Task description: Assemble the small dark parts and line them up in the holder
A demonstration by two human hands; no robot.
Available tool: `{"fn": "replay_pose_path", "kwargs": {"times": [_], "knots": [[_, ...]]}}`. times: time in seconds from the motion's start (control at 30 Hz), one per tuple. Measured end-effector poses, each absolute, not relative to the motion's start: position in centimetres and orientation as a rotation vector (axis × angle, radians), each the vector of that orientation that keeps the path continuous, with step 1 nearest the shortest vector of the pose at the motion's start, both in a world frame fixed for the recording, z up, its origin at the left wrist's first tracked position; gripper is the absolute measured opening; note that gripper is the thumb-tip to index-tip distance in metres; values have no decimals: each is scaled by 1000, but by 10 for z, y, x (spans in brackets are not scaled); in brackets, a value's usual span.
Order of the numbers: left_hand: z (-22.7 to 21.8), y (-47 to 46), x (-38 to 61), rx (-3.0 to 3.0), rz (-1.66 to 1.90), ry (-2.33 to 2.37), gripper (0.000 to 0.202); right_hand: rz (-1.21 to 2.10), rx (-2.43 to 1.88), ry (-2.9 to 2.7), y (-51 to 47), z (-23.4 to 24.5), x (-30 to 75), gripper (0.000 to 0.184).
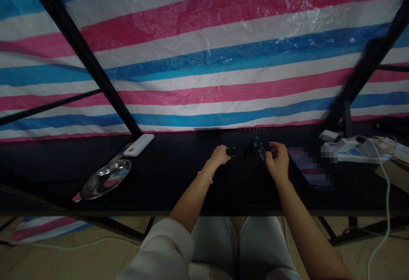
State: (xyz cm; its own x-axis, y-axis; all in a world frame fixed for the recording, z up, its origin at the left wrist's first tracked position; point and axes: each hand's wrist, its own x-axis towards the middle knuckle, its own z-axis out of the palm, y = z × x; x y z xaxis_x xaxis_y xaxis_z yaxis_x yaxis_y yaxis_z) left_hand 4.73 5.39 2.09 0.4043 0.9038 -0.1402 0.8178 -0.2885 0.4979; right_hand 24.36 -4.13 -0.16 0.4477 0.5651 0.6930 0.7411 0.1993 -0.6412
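My left hand [220, 155] rests over the black table with its fingers closed round a small black cylinder [228, 151]. Right beside that cylinder stands another small dark piece with a pale, shiny top [234, 152]. To the right, my right hand [277, 163] is curled, thumb and fingers drawn together; whatever is between them is too dark and small to name. Several small clear pieces [262, 152] lie at its fingertips. Between the two hands are a few dark upright pieces [251, 145], hard to make out against the black surface.
A row of tiny pale pieces [254, 129] lines the table's back edge. Right of my right hand lies a phone [308, 167], then a power strip [358, 152] with a white cable [387, 194]. At left are a shiny metal tray [107, 177] and a white box-like device [139, 145].
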Motion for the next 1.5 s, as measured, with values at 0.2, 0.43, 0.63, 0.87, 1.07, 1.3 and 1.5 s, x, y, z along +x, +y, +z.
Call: {"fn": "replay_pose_path", "kwargs": {"times": [0.2, 0.43, 0.63, 0.87, 1.07, 1.3, 1.5], "knots": [[30, 48, 46, 2143, 164, 1466, 14, -173, -1541, -1204, -44, -2, 244, 34], [52, 21, 28, 2110, 235, 1613, 23, -170, -1738, -1288, -45, -14, 242, 36], [71, -17, 29, 2207, 514, 1474, 13, -190, -1876, -1332, -44, -21, 241, 29], [66, -29, 69, 2344, 434, 1308, 38, -186, -1897, -1341, -43, -24, 245, 23], [59, -24, 94, 2413, 260, 1405, 59, -167, -1906, -1355, -44, -23, 245, 20], [51, -9, 110, 2392, 148, 1451, 65, -176, -1903, -1369, -43, -24, 246, 20], [42, 0, 118, 2419, 145, 1493, 43, -163, -1891, -1341, -46, -19, 244, 21]]}}
